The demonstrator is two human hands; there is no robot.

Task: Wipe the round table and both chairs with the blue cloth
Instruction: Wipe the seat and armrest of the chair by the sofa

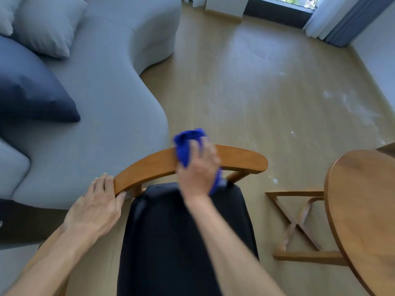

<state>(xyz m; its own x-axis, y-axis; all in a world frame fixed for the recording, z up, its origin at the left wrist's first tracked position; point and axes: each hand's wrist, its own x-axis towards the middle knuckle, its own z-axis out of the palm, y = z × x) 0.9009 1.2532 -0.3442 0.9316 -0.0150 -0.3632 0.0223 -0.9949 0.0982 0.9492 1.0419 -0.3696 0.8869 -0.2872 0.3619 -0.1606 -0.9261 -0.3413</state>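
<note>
Wood floor, grey sofa (pixel 102 86); right hand (pixel 198 169) presses blue cloth (pixel 186 146) on chair backrest (pixel 241 157), left hand (pixel 96 206) grips its end.

The bunched royal-blue cloth (pixel 185 146) lay over the curved honey-brown wooden chair backrest (pixel 239 157). The padded chair seat (pixel 166 242) was black, the round wooden bench (pixel 363 206) brown, the curved fabric sofa (pixel 111 86) pale grey-blue, one square cushion (pixel 32 92) navy, the plank floor (pixel 267 82) light tan.

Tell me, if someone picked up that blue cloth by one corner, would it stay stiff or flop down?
Probably flop. The blue cloth is bunched and folded over the curved chair back under the right hand, so it looks soft. It likely weighs little, since it drapes loosely. It probably won't slide off by itself while pressed against the wood.
</note>
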